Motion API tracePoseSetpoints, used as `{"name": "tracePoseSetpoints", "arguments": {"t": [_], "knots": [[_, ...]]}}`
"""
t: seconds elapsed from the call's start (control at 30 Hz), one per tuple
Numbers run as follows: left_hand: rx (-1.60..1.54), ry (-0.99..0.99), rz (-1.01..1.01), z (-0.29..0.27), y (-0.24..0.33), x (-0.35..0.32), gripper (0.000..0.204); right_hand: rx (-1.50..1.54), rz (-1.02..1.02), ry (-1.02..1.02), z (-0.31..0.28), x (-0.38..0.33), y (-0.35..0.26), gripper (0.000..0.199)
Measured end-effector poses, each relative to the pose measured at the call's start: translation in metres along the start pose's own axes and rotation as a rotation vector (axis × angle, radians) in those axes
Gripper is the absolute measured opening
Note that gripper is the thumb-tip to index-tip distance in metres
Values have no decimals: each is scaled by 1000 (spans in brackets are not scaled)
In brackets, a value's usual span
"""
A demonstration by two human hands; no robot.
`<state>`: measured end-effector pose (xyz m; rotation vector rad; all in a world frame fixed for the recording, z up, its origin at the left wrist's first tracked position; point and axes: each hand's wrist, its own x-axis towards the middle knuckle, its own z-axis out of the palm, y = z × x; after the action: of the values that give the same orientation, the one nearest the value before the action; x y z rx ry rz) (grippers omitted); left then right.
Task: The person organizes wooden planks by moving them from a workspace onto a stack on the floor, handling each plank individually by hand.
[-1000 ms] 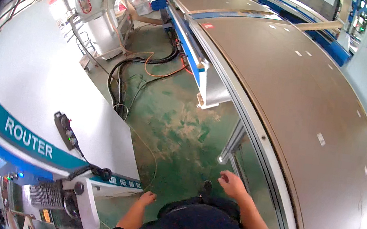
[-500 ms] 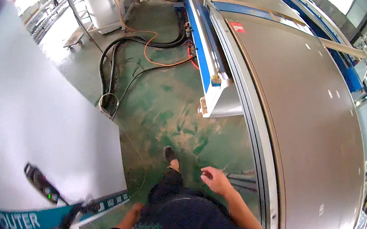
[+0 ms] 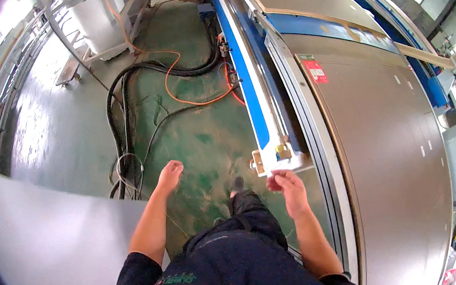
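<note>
The long brown flat panel (image 3: 388,165) on the machine bed was taken as the landmark; it was seen to fill the right half of the view, edged on its left by a grey metal rail (image 3: 320,149). The right hand (image 3: 287,187) was held just left of that rail, fingers loosely curled and nothing grasped, close beside a small white and yellow end bracket (image 3: 272,159) at the near end of the blue machine beam (image 3: 249,75); whether the fingertips touched the bracket could not be told. The left hand (image 3: 170,173) was carried well to the left of the panel, over the worn green painted floor (image 3: 200,133), loosely closed and empty.

A small red rectangular label (image 3: 315,70) with a narrow pale strip above it was stuck near the far left corner of the panel. Several small white rectangular stickers (image 3: 422,151) were scattered along the panel's right part. Left of the panel, a bundle of black cables (image 3: 122,127) and 1 thin orange cord (image 3: 187,97) were laid across the floor. Further left and beyond, a white box-shaped cabinet on a metal frame (image 3: 93,4) stood, marked by a red rounded outline on its upper face. A large pale grey sheet (image 3: 46,233) was seen at the lower left, well apart from the panel.
</note>
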<state>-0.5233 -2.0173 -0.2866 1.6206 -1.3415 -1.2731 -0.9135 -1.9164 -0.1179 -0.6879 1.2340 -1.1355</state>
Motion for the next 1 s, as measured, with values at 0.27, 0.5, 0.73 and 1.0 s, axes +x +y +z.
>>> {"name": "tracePoseSetpoints", "arguments": {"t": [0.27,0.5,0.73,1.0], "knots": [[417,28,-563,-98,-223,46,32,261,-287,125,65,245,-123,27],[497,-349,-763,-78,-164,52,28,496,-359,220,53,454,-226,43],[531,-455,-604,-80,-127,200,26,589,-264,380,69,631,-289,70],[-560,-98,-909,-168,-113,495,25,706,-262,521,66,760,-311,80]]}}
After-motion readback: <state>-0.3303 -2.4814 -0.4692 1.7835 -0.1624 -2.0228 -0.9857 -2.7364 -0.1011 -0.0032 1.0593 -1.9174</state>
